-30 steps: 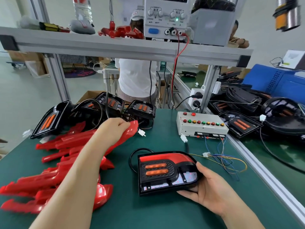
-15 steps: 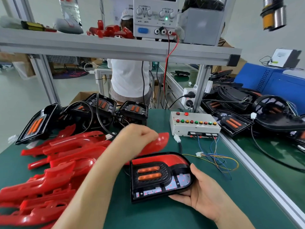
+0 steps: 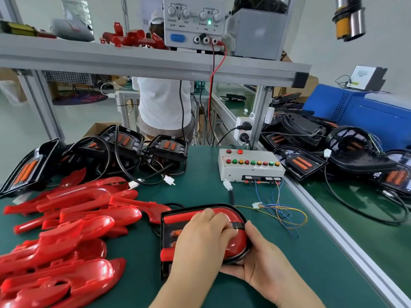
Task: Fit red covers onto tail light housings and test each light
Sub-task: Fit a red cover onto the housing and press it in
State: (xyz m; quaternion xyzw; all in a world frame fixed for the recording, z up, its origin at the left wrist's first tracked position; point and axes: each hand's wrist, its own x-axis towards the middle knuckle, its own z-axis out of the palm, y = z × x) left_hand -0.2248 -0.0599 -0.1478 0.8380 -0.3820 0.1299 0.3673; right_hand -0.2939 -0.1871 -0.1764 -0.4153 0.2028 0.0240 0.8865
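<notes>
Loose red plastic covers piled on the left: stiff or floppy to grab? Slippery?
Probably stiff: the glossy red moulded plastic covers keep their curved shell shape in the heap. Likely light, being thin hollow shells. Shiny surface may be slippery; neighbours could slide when one is pulled.

On the power supply (image 3: 189,36) up on the shelf (image 3: 133,61) you can read "CURRENT" above the left knobs (image 3: 171,11), "COARSE" and "FINE" beneath them, "ON" and "OFF" above the blue switch (image 3: 177,38), and "−" and "+" over the terminals (image 3: 205,40). Other lettering is too blurred.
</notes>
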